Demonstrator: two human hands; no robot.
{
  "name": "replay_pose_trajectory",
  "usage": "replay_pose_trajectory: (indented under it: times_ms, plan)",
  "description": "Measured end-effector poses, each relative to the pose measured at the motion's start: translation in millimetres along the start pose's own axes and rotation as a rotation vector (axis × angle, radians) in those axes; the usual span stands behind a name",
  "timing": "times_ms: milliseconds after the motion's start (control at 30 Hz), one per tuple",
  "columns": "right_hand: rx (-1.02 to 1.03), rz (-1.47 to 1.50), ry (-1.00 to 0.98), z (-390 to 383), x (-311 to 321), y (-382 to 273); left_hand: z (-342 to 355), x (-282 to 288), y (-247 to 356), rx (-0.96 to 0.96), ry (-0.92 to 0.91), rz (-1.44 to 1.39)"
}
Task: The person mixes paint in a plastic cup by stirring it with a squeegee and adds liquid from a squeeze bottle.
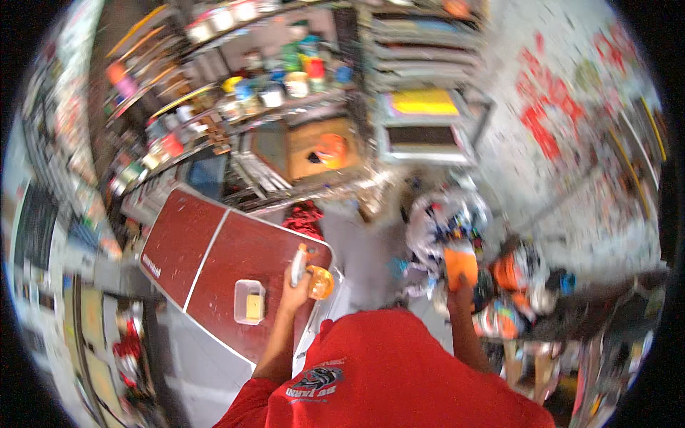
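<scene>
Orange piece [460,265], held in the right hand [461,287] near a plastic bag [427,232], isn't yet set down; the left hand [295,291] grips a white-and-orange item [298,267] (too blurred to name) over the red tabletop [253,250].

Maroon table [257,250], 1 white stripe [207,260]; orange-and-white spray bottle [321,282]; apparently plain orange cloth [460,264].

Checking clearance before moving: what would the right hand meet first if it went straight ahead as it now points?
Beyond the flat orange piece it holds, the right hand would probably first meet the bulging, whitish, see-through plastic bag; blur leaves the depth unclear.
</scene>
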State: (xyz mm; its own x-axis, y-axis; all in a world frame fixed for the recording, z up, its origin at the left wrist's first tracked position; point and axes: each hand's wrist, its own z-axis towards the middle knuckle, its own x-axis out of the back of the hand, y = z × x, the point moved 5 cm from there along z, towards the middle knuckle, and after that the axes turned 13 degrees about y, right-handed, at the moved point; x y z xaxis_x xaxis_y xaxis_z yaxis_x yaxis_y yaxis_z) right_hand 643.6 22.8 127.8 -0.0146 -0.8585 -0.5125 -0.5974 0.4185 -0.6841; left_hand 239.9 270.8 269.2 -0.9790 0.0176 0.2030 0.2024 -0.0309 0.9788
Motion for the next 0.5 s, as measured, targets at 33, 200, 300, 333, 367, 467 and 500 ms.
replay_pose_trajectory:
  times_ms: [33,200,300,333,367,467,500]
  plan:
    - [0.077,-0.237,0.064,35.0,30.1,5.2,4.5,-19.6,-0.7,0.004,-0.083,0.008]
    - [0.104,-0.064,0.168,3.3,-5.8,-24.6,6.6,-135.0,52.6,-0.178,-0.576,-0.022]
    - [0.229,0.019,0.243,5.5,5.7,-43.3,-3.2,-215.2,58.7,-0.258,-0.836,-0.027]
    - [0.22,-0.036,0.294,11.0,15.5,-44.1,-10.7,-242.0,61.0,-0.297,-0.92,0.023]
    - [0.2,-0.098,0.333,15.5,25.3,-43.3,-18.9,-264.1,61.7,-0.334,-0.988,0.073]
    - [0.26,-0.018,0.333,9.2,37.5,-54.1,-54.5,-328.5,68.8,-0.682,-1.105,0.149]
    - [0.258,-0.022,0.375,9.2,46.2,-53.3,-63.5,-348.5,64.9,-0.709,-1.151,0.122]
